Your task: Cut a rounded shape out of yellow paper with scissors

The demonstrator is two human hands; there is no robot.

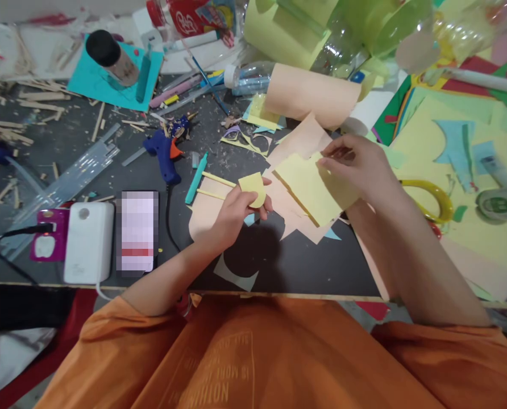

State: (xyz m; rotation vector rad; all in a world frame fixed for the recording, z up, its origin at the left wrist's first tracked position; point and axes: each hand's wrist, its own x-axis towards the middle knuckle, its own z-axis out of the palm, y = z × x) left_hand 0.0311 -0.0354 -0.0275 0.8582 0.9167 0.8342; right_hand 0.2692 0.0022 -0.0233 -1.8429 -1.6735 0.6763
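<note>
My left hand is closed on a small yellow paper cutout with a rounded lower edge, held just above the dark table. My right hand pinches the upper right corner of a larger yellow paper sheet. That sheet lies over peach paper pieces at the table's middle. The two hands are a short way apart, with the cutout to the left of the sheet.
A blue glue gun, a teal strip and thin yellow strips lie left of my hands. A white charger and a phone sit at the front left. Yellow-handled scissors, tape, coloured papers and plastic bottles crowd the right and back.
</note>
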